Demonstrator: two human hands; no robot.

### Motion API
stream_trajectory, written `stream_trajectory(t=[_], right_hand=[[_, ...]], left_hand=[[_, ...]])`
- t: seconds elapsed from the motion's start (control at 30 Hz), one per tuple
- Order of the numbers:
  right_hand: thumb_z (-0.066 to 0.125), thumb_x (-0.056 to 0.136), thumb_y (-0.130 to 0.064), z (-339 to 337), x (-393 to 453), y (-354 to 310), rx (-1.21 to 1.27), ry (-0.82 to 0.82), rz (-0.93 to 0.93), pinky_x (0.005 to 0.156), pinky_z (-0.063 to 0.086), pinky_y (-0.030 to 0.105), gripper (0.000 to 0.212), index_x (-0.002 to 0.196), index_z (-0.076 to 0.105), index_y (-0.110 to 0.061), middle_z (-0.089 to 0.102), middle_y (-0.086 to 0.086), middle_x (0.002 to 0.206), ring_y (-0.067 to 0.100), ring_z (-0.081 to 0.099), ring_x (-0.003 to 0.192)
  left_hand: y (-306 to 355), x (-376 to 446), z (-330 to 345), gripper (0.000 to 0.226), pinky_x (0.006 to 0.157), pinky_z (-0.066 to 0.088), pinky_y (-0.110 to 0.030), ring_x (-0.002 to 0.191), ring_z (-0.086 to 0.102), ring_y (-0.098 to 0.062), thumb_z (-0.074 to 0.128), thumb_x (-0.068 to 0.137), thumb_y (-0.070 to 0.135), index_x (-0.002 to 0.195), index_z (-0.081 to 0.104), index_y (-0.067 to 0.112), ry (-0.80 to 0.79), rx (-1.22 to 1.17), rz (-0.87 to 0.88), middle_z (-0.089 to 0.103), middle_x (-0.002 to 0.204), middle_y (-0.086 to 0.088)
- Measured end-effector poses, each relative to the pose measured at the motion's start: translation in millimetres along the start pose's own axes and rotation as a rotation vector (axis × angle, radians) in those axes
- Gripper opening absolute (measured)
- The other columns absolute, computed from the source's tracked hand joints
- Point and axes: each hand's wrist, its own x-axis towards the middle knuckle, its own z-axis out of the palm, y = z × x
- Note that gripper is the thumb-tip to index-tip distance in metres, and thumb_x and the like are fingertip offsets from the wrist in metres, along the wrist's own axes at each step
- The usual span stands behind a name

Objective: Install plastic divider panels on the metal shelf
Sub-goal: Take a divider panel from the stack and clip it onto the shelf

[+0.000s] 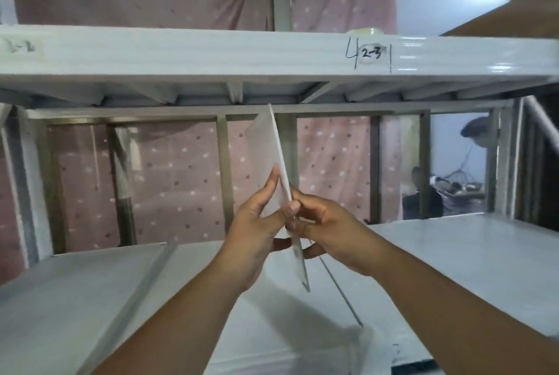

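A clear plastic divider panel (273, 147) stands almost upright and edge-on at the centre, its top near the underside of the upper metal shelf (242, 54). My left hand (257, 232) grips its near edge from the left, fingers on the panel's face. From the right, my right hand (326, 229) pinches the same edge. The panel's lower corner hangs just above the lower shelf deck (453, 253). Another clear panel (124, 150) stands upright at the left between the shelves.
The upper shelf's front rail carries handwritten marks "4", "2-3". Grey uprights (225, 175) and pink dotted cloth (181, 181) close the back. A strip (142, 293) lies on the lower deck at left. A seated person (422, 196) shows through the gap at right.
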Motion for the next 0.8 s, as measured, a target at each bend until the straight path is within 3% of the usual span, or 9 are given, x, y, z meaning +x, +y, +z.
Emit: stream_trajectory(t=[0.07, 0.23, 0.33, 0.4, 0.5, 0.53, 0.67, 0.8], right_hand=[[0.063, 0.105, -0.028, -32.4, -12.4, 4.1, -0.016, 0.018, -0.009, 0.096, 0.061, 0.055, 0.054, 0.152, 0.048, -0.05, 0.069, -0.008, 0.138, 0.023, 0.069, 0.124], [0.061, 0.106, -0.024, -95.0, -35.0, 9.6, -0.018, 0.021, -0.021, 0.094, 0.062, 0.054, 0.051, 0.145, 0.053, -0.056, 0.069, -0.009, 0.138, 0.023, 0.072, 0.121], [0.061, 0.105, -0.024, -135.4, -53.0, 15.6, -0.035, 0.021, -0.012, 0.095, 0.062, 0.056, 0.052, 0.145, 0.053, -0.057, 0.069, -0.008, 0.139, 0.027, 0.072, 0.122], [0.061, 0.105, -0.025, -157.7, -63.4, 19.2, -0.049, 0.026, -0.004, 0.096, 0.061, 0.057, 0.051, 0.146, 0.053, -0.056, 0.07, -0.007, 0.139, 0.029, 0.072, 0.122], [0.059, 0.107, -0.02, -190.3, -81.7, 25.1, -0.039, 0.054, 0.008, 0.097, 0.059, 0.06, 0.053, 0.146, 0.052, -0.056, 0.069, -0.003, 0.14, 0.032, 0.071, 0.123], [0.058, 0.107, -0.018, -201.2, -88.6, 27.0, -0.034, 0.065, 0.012, 0.097, 0.059, 0.059, 0.055, 0.146, 0.052, -0.057, 0.069, -0.002, 0.141, 0.032, 0.07, 0.123], [0.06, 0.104, -0.021, -240.9, -111.0, 33.9, -0.026, 0.101, 0.028, 0.096, 0.06, 0.06, 0.048, 0.138, 0.061, -0.056, 0.072, -0.003, 0.135, 0.03, 0.071, 0.121], [0.06, 0.106, -0.022, -276.2, -137.5, 49.9, -0.024, 0.15, 0.049, 0.097, 0.059, 0.06, 0.047, 0.145, 0.058, -0.049, 0.073, 0.0, 0.134, 0.03, 0.07, 0.123]], left_hand=[[-7.6, 11.5, 33.5, 0.065, 0.077, 0.066, -0.035, 0.117, 0.071, -0.018, 0.08, 0.088, 0.03, 0.127, 0.054, 0.075, -0.006, 0.021, 0.002, 0.068, 0.108, 0.046], [-16.3, 32.2, 98.8, 0.064, 0.092, 0.063, -0.045, 0.113, 0.064, -0.007, 0.08, 0.086, 0.032, 0.116, 0.053, 0.082, -0.026, 0.041, -0.03, 0.055, 0.115, 0.044], [-26.0, 43.5, 140.0, 0.064, 0.083, 0.065, -0.038, 0.104, 0.064, -0.002, 0.079, 0.09, 0.03, 0.118, 0.052, 0.08, -0.046, 0.045, -0.037, 0.055, 0.112, 0.045], [-29.8, 48.1, 163.4, 0.064, 0.084, 0.064, -0.04, 0.106, 0.063, -0.005, 0.078, 0.092, 0.029, 0.117, 0.051, 0.081, -0.052, 0.043, -0.047, 0.054, 0.113, 0.043], [-34.8, 55.8, 199.5, 0.065, 0.097, 0.059, -0.057, 0.124, 0.061, -0.021, 0.078, 0.092, 0.028, 0.116, 0.05, 0.082, -0.075, 0.042, -0.059, 0.053, 0.119, 0.038], [-37.0, 58.7, 212.0, 0.066, 0.099, 0.058, -0.058, 0.122, 0.062, -0.018, 0.079, 0.092, 0.028, 0.117, 0.05, 0.081, -0.081, 0.044, -0.059, 0.054, 0.118, 0.039], [-54.1, 71.2, 256.8, 0.065, 0.094, 0.061, -0.051, 0.101, 0.062, -0.002, 0.079, 0.092, 0.029, 0.121, 0.049, 0.08, -0.093, 0.047, -0.057, 0.056, 0.112, 0.046], [-72.4, 79.4, 298.2, 0.071, 0.088, 0.064, -0.038, 0.109, 0.066, -0.004, 0.078, 0.093, 0.028, 0.141, 0.047, 0.068, -0.154, 0.056, -0.039, 0.065, 0.104, 0.052]])
